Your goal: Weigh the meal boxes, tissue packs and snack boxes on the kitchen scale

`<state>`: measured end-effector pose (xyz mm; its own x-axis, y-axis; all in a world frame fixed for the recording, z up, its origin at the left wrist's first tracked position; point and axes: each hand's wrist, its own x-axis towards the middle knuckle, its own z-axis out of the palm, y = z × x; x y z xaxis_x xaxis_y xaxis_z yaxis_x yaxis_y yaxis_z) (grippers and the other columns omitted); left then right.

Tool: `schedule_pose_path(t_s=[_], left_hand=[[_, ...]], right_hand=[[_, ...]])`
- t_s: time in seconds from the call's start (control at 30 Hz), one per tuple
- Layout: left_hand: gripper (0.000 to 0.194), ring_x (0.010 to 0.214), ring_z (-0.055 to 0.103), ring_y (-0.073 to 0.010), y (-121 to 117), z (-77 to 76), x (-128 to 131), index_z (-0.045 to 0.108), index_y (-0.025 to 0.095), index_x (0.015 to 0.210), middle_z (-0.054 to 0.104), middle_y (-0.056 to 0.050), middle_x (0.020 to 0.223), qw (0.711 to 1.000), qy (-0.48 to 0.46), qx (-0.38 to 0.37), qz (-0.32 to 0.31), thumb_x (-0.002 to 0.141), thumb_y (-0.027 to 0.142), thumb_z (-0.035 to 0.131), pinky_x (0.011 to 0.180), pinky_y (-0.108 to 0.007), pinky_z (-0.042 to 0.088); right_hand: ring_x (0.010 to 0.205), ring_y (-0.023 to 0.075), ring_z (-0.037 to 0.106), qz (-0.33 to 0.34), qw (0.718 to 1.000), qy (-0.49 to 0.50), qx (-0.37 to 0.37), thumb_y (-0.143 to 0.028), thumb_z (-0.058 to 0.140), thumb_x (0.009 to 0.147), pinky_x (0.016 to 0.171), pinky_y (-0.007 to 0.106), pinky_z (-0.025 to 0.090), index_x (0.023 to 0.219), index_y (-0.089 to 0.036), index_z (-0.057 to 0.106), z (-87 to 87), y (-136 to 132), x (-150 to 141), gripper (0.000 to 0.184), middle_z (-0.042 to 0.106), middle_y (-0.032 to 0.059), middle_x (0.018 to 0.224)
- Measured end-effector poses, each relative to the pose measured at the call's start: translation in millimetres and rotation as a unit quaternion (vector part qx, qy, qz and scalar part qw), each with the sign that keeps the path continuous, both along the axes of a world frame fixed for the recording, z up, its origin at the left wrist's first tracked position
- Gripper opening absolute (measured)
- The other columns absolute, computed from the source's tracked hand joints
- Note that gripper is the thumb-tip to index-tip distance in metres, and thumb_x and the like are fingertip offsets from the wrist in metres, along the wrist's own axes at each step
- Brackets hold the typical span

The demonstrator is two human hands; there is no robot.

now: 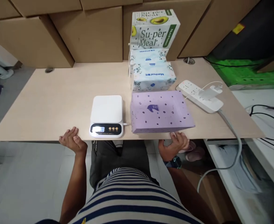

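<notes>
My left hand (71, 141) rests at the near edge of the light wooden table (57, 99), fingers loosely curled and apart, holding nothing, just left of a white digital kitchen scale (106, 113) whose display is lit. My right hand (175, 144) sits at the table edge below a purple box (160, 110) with dark dots; its fingers are spread and hold nothing. Behind the purple box lie two tissue packs (152, 70), and behind them stands a "Super Meal" carton (154, 29).
A white power strip (197, 95) with a plugged-in adapter lies to the right of the purple box, its grey cable hanging off the table's right front. Cardboard boxes (81, 34) line the back. A green crate (244, 73) and black cables sit at right.
</notes>
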<state>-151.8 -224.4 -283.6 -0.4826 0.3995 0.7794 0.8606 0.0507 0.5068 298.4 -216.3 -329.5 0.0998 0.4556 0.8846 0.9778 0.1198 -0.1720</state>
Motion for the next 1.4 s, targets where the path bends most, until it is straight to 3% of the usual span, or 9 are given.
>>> schedule_pose_path(t_s=[0.1,0.23,0.33,0.43,0.67,1.1,1.27,1.33,1.4], left_hand=[[0.060,0.119,0.071,-0.0346,0,-10.2,-8,0.079,0.018,0.099,0.082,-0.020,0.105,1.000,0.010,-0.001,-0.002,0.103,0.054,0.031,0.131,-0.066,0.028],[0.065,0.131,0.064,-0.0364,0,-19.1,-14,0.078,0.016,0.101,0.079,-0.023,0.116,0.998,0.010,-0.067,-0.004,0.100,0.052,0.025,0.129,-0.064,0.028],[0.064,0.129,0.063,-0.0371,-2,-21.0,-13,0.079,0.016,0.101,0.079,-0.023,0.117,0.996,0.007,-0.093,-0.014,0.100,0.052,0.025,0.127,-0.064,0.027],[0.061,0.125,0.068,-0.0352,-7,-20.2,-12,0.081,0.018,0.104,0.081,-0.019,0.115,0.996,0.013,-0.083,-0.037,0.101,0.055,0.032,0.127,-0.062,0.028],[0.052,0.117,0.073,-0.0325,-12,-17.1,-15,0.084,0.021,0.110,0.085,-0.016,0.115,0.996,0.042,-0.045,-0.070,0.107,0.050,0.040,0.121,-0.057,0.032],[0.039,0.128,0.071,-0.0342,-19,0.5,-5,0.080,0.022,0.121,0.082,-0.016,0.128,0.994,0.013,-0.063,-0.092,0.108,0.040,0.048,0.123,-0.059,0.034],[0.047,0.119,0.071,-0.0361,-21,33.6,-21,0.084,0.022,0.110,0.082,-0.018,0.120,0.987,-0.038,-0.103,-0.115,0.104,0.058,0.055,0.119,-0.062,0.041],[0.056,0.127,0.069,-0.0329,-24,58.6,-29,0.078,0.022,0.130,0.075,-0.018,0.137,0.985,-0.075,-0.102,-0.118,0.108,0.063,0.047,0.117,-0.055,0.049],[0.067,0.139,0.065,-0.0282,-24,85.7,-24,0.058,0.025,0.157,0.061,-0.018,0.160,0.981,-0.122,-0.074,-0.133,0.113,0.065,0.027,0.111,-0.047,0.058]], right_hand=[[0.150,0.0418,0.047,-0.005,0.999,0.018,0.047,-0.051,0.068,0.091,0.119,0.083,0.040,0.133,-0.021,0.048,-15.2,14,1,0.056,0.055,0.0196,0.134],[0.160,0.0442,0.035,-0.009,0.997,0.068,-0.029,-0.049,0.067,0.088,0.125,0.081,0.037,0.139,-0.017,0.046,-23.1,8,1,0.063,0.049,0.0247,0.146],[0.158,0.0447,0.037,-0.027,0.995,0.085,-0.040,-0.046,0.065,0.088,0.127,0.078,0.037,0.136,-0.016,0.048,-26.6,8,-3,0.059,0.051,0.0258,0.144],[0.151,0.0470,0.042,-0.065,0.994,0.091,0.008,-0.048,0.070,0.085,0.123,0.079,0.039,0.131,-0.017,0.049,-28.1,19,-8,0.060,0.053,0.0270,0.136],[0.125,0.0426,0.062,-0.061,0.994,0.088,0.009,-0.038,0.070,0.077,0.110,0.082,0.042,0.109,-0.020,0.064,-20.7,25,2,0.036,0.065,0.0188,0.116],[0.126,0.0400,0.062,-0.078,0.989,0.119,0.050,-0.041,0.067,0.079,0.110,0.080,0.041,0.096,-0.021,0.063,-23.4,43,-15,0.027,0.067,0.0171,0.109],[0.125,0.0412,0.070,-0.011,0.995,0.078,-0.060,-0.030,0.059,0.080,0.113,0.083,0.041,0.109,-0.020,0.074,8.7,7,12,0.034,0.076,0.0171,0.120],[0.108,0.0368,0.076,0.064,0.985,0.080,-0.138,-0.034,0.059,0.085,0.114,0.079,0.044,0.110,-0.023,0.078,37.7,-4,41,0.034,0.079,0.0131,0.112],[0.084,0.0321,0.076,0.110,0.975,0.139,-0.134,-0.044,0.056,0.090,0.101,0.066,0.057,0.108,-0.022,0.078,70.1,-1,68,0.035,0.077,0.0128,0.095]])
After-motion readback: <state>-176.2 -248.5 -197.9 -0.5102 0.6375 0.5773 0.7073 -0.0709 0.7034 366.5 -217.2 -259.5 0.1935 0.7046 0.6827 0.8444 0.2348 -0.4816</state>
